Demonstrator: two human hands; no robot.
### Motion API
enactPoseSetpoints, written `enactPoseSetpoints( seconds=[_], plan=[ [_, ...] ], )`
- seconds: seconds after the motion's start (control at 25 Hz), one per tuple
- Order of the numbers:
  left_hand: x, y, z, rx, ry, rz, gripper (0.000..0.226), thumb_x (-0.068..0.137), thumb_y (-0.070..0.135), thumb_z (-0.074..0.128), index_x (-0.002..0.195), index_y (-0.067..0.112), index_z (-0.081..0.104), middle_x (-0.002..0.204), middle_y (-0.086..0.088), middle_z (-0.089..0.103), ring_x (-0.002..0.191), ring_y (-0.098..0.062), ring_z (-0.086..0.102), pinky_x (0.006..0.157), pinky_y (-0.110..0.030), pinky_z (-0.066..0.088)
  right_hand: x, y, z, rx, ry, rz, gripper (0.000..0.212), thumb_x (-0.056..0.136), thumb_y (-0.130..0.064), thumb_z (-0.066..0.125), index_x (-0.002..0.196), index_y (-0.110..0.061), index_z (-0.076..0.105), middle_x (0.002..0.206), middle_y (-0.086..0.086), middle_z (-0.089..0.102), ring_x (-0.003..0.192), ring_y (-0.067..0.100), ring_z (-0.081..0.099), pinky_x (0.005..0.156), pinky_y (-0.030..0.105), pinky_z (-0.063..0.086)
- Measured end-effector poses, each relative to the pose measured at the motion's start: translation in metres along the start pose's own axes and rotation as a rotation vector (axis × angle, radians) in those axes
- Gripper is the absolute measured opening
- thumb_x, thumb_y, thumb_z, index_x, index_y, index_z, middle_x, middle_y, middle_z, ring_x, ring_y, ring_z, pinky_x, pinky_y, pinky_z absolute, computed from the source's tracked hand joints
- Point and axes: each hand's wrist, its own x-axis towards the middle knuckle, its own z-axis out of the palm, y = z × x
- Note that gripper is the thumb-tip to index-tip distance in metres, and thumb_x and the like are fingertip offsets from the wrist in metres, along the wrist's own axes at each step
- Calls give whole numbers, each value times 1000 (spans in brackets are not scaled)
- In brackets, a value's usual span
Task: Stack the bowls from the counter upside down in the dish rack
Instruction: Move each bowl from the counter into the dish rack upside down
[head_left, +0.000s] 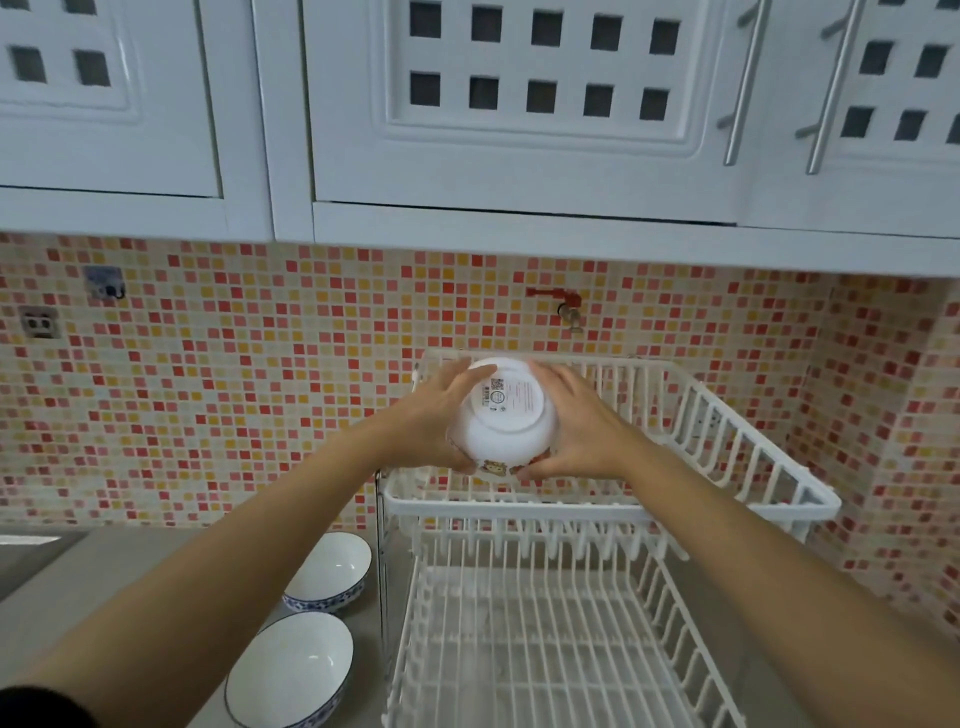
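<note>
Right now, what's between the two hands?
In the head view, an upside-down white bowl sits between the left hand and right hand, above the dish rack.

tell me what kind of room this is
Most likely a home kitchen: a white two-tier dish rack stands on a grey counter, mosaic tiles cover the wall under white cabinets, and both hands hold a bowl upside down over the rack.

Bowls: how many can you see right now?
3. A white ceramic bowl held upside down over the white wire dish rack's upper tier; two blue-rimmed white bowls upright on the counter.
</note>
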Motion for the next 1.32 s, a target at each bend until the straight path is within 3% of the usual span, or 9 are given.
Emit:
enactPoseSetpoints(
  seconds=[0.2,0.44,0.56,0.72,0.8,0.92,1.0,1.12,1.32],
  plan=[
    [-3,3,2,99,12,56,103,64,35,83,144,27,18,143,-6,19,130,-25,34,104,-33,38,-5,1,1,-131,-16,-19,130,50,-60,82,149,-25,5,146,-1,17,136,20,22,105,42,40],
    [-3,1,4,139,12,68,101,62,38,83,141,29,21,139,-6,20,125,-27,39,101,-35,42,-9,-4,-2,-225,-21,-12,132,48,-66,79,149,-25,5,149,0,16,138,21,22,101,45,44],
    [-3,0,2,154,-30,41,107,61,39,83,142,34,14,146,-5,13,131,-31,34,104,-41,40,-10,-7,-7,-260,-23,-3,133,46,-72,75,148,-27,3,152,-3,12,141,20,19,104,46,41],
    [-8,2,-10,142,-87,14,117,62,40,83,145,39,1,157,2,-12,145,-28,11,113,-49,27,-14,-17,-22,-179,-64,-21,129,53,-69,74,149,-25,0,157,-7,-1,145,13,5,115,42,20],
    [-15,1,-24,156,-74,-14,116,66,38,81,147,34,-2,158,3,-14,146,-24,5,115,-47,19,-14,-27,-29,-151,-68,-6,120,63,-67,69,150,-23,-1,158,-8,-4,145,12,3,116,42,17],
    [-34,-14,-50,224,2,-99,100,80,41,68,150,25,-3,159,3,-9,146,-22,7,116,-40,16,-4,-56,-28,-151,19,-9,101,76,-73,46,150,-22,0,159,-7,-3,146,15,5,116,45,16],
    [-50,-35,-65,284,70,-169,84,89,44,53,150,20,1,160,1,-3,146,-22,10,117,-38,16,10,-89,-19,-126,114,-48,84,87,-65,36,150,-20,6,159,-4,2,146,16,7,117,42,16],
    [-73,-75,-81,331,112,-266,67,97,43,36,149,12,9,159,-6,9,146,-25,15,119,-41,18,39,-152,12,-35,246,-56,64,98,-40,38,149,-12,14,159,4,10,146,20,12,116,39,20],
    [-115,-131,-76,239,95,-528,57,101,37,24,148,7,15,157,-12,18,144,-29,19,117,-42,20,82,-236,86,222,242,186,62,97,-18,43,149,-7,11,158,12,7,146,26,7,117,38,20]
  ],
)
